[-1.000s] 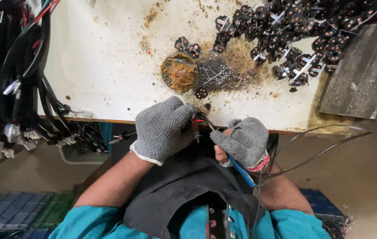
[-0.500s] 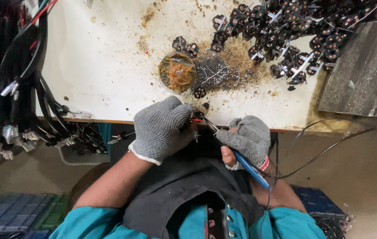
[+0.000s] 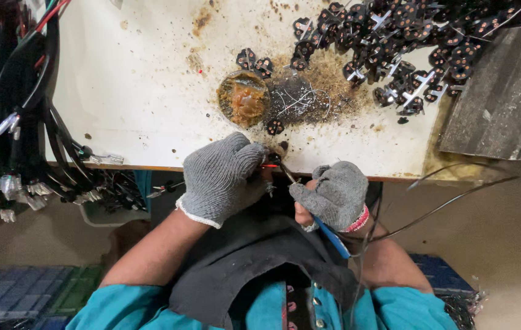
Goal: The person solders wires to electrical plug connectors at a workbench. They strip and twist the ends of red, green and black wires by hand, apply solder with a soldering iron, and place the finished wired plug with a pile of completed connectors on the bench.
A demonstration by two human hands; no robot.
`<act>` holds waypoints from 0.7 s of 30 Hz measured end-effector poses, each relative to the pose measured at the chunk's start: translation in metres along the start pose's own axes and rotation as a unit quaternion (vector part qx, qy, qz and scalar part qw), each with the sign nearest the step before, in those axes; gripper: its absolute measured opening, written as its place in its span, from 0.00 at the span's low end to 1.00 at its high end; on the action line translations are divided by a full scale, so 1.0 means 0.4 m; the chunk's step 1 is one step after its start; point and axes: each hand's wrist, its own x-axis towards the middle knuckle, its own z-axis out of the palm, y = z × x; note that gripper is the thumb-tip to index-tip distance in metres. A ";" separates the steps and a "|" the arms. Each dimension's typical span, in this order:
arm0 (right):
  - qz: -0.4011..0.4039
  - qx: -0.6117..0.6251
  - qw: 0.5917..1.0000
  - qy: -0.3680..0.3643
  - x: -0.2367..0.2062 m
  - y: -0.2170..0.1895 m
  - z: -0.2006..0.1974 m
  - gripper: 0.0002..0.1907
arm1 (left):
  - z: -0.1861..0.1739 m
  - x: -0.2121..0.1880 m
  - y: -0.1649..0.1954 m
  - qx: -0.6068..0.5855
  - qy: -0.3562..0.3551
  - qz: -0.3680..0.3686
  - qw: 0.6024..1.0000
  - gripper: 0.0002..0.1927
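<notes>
Down at the bottom of the frame there's the teal shirt and dark apron point(image 3: 254, 269), and just above them both grey knit gloves are working at the table's near edge. The left hand point(image 3: 224, 177) is curled shut around a small black plug-like part with red wire ends point(image 3: 271, 162), pinching it right at the lip of the stained white tabletop point(image 3: 138, 91). The right hand point(image 3: 334, 192) is closed around a blue-handled soldering iron point(image 3: 331, 232), whose long axis runs from lower right up to upper left, the thin tip touching or just beside that part. So the part lies up and left of the right fingers, and the left hand is nearer. Beyond, centre frame, a round tin of amber paste point(image 3: 243, 98), then a heap of black plug parts point(image 3: 407, 43) upper right.
</notes>
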 end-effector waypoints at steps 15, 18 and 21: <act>-0.012 0.055 0.994 0.091 0.032 -0.004 -0.010 0.19 | 0.008 -0.005 -0.001 -0.003 0.015 0.007 1.000 0.12; 0.036 0.134 0.980 0.146 0.035 -0.019 -0.011 0.14 | 0.006 -0.005 -0.001 -0.007 0.005 0.006 1.000 0.13; 0.168 0.205 0.955 0.133 0.026 -0.053 -0.014 0.12 | 0.004 -0.008 0.002 -0.004 0.004 0.000 1.000 0.12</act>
